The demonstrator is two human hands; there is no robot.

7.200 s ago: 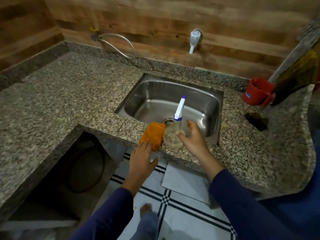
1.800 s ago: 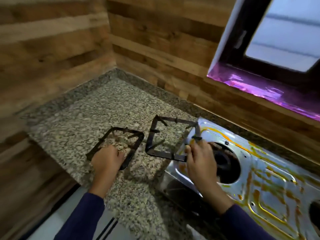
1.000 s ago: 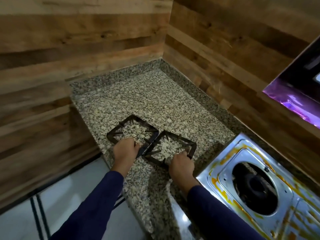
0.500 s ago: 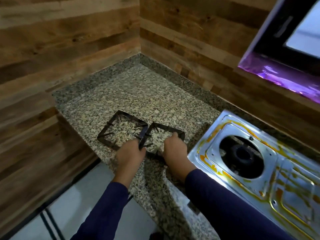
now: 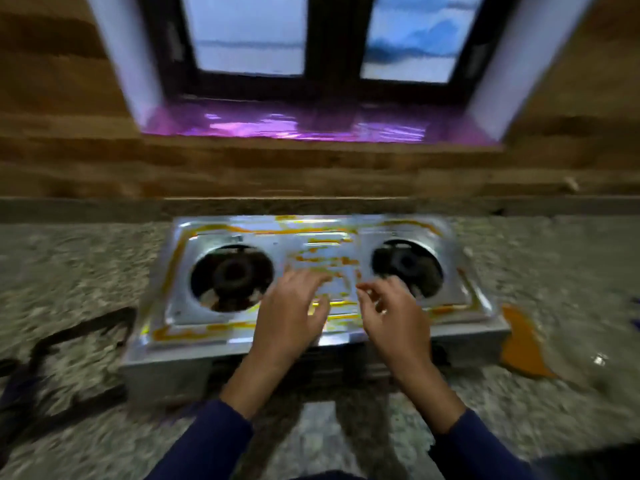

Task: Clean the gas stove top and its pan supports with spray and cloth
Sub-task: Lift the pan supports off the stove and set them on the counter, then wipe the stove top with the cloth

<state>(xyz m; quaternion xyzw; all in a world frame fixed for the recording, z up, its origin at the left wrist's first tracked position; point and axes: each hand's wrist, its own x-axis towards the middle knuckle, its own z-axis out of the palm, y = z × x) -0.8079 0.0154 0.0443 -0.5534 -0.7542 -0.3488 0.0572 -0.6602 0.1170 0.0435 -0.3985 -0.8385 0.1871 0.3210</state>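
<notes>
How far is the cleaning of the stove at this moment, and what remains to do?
Done: the pan supports are off both burners and lie on the counter to the left. In hand: nothing; the left hand and right hand hover empty over the stove top. Left: orange stains cover it and the cloth lies to its right, so spraying and wiping seem not yet begun.

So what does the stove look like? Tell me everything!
The stove is a shiny steel box with two wells, a bare dark burner in each; a pan support lies left of it. Orange grime streaks it. It sits on the counter below the window. The left hand and right hand hover over its middle; blur hides whether they touch.
</notes>
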